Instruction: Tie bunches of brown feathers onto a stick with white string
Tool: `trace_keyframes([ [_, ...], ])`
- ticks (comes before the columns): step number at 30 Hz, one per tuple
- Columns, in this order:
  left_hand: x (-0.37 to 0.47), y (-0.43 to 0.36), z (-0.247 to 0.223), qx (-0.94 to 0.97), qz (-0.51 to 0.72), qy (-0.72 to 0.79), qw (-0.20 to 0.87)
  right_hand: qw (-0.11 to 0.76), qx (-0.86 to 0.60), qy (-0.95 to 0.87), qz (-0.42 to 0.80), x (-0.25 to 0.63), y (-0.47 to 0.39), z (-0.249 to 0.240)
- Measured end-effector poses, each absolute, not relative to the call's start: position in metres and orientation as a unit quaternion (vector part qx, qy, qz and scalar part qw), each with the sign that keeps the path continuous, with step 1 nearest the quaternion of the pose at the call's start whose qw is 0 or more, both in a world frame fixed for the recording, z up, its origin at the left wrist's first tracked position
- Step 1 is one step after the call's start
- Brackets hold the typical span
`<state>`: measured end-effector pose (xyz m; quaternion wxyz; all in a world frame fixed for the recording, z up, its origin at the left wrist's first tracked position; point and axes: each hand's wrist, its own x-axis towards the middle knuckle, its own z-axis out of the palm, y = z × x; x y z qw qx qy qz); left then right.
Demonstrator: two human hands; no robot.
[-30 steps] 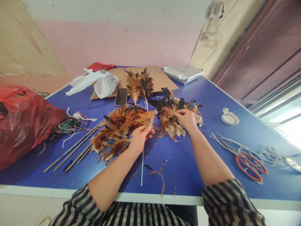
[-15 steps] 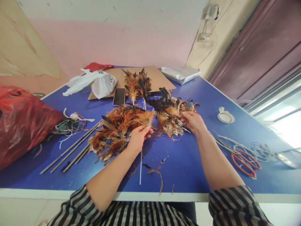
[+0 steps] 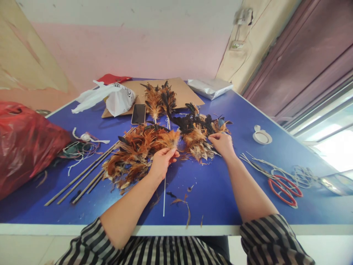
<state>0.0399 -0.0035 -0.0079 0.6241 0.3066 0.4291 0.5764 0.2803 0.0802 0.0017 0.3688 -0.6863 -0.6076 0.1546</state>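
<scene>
My left hand (image 3: 163, 160) pinches a small bunch of orange-brown feathers (image 3: 168, 140) at its base. A thin white stick (image 3: 164, 198) runs down from under this hand toward the table's front edge. Over on the right, my right hand (image 3: 223, 143) has its fingertips pressed together at the edge of a pile of black, tan and pale feathers (image 3: 197, 141). Whatever lies between those fingertips is too small to make out. A larger heap of brown feathers (image 3: 129, 158) spreads left of my left hand. Two finished-looking feather bunches (image 3: 153, 103) lie farther back, partly on cardboard.
On the blue table (image 3: 215, 198) lie wooden sticks (image 3: 82, 175), a phone (image 3: 138, 114), red-handled scissors (image 3: 285, 189), white cord (image 3: 303, 176) and a tape roll (image 3: 261, 137). A red plastic bag (image 3: 30, 147) bulges at left. Behind are cardboard (image 3: 184, 94), a white bag (image 3: 120, 101) and a silvery packet (image 3: 211, 88).
My right hand has shifted slightly along the right-hand feather pile, its fingertips drawn closer together. My left hand keeps its grip on the feather bunch. The view has turned slightly.
</scene>
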Motion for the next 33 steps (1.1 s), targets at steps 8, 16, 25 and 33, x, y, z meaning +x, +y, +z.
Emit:
trace_keyframes([
  [8,0.038,-0.003,-0.009,0.293,0.582,0.409,0.639,0.464,-0.652,-0.57,0.186,0.264,0.079,0.024],
  [16,0.042,-0.004,-0.006,0.236,0.557,0.384,0.698,0.514,-0.446,-0.424,0.598,0.216,0.031,0.018],
  [25,0.045,-0.01,-0.009,0.259,0.538,0.348,0.723,0.509,-0.439,-0.414,0.614,0.174,-0.006,-0.006],
  [33,0.048,-0.012,-0.009,0.317,0.555,0.388,0.665,0.487,-0.504,-0.586,0.406,0.176,-0.008,-0.005],
])
